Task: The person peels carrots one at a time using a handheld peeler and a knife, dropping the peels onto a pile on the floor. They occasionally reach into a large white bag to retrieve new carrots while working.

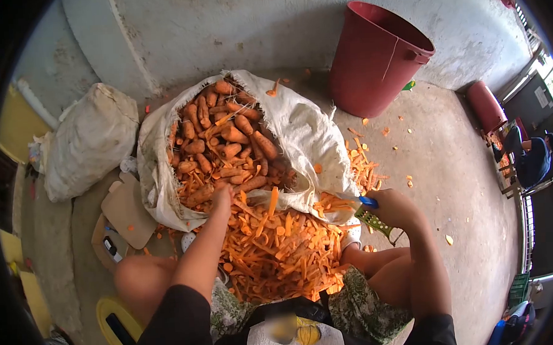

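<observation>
A white woven sack (308,119) lies wide open, full of unwashed-looking carrots (231,134). My left hand (222,196) is at the sack's near lip, among the carrots; its fingers are hidden, so a grip on one cannot be made out. Below it, a big heap of orange carrot peelings (280,258) lies between my legs. On the right, my right hand (394,207) is closed around a blue-handled tool (368,202), its working end pointing left and hard to make out. Just under that hand is a green perforated piece (374,224).
A tall red bin (376,57) stands by the wall at the back right. To the left are a stuffed white sack (93,140) and flattened cardboard (127,210). More peelings (364,168) lie right of the open sack. Another person (532,161) sits at far right.
</observation>
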Demonstrator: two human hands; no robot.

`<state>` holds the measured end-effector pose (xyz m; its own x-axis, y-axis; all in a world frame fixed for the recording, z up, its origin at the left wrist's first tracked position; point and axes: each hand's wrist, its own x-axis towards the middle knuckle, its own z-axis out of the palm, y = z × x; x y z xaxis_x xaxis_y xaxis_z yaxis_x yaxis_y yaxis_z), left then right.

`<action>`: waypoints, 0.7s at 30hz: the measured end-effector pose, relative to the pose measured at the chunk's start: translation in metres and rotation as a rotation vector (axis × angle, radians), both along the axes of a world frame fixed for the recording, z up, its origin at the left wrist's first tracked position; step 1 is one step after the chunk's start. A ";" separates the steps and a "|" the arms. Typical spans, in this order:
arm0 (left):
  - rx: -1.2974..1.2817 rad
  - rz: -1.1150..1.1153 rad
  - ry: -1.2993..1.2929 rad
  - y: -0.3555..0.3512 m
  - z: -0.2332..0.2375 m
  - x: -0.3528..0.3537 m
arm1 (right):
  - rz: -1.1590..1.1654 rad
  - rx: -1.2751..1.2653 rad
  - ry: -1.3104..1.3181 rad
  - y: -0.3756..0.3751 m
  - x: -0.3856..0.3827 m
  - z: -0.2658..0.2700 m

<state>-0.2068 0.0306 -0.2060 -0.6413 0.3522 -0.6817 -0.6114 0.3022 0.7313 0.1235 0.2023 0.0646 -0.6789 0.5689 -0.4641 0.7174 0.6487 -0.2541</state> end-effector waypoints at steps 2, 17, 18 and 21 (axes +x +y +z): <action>0.069 -0.007 -0.062 0.051 -0.006 -0.008 | -0.031 0.021 0.056 0.012 0.001 -0.008; -0.613 -0.139 0.396 0.236 -0.063 -0.046 | -0.285 0.032 0.140 0.078 0.026 -0.026; -0.611 -0.143 0.392 0.239 -0.065 -0.044 | -0.288 0.033 0.135 0.080 0.028 -0.026; -0.587 -0.108 0.529 0.240 -0.072 -0.038 | -0.353 0.069 0.215 0.086 0.032 -0.026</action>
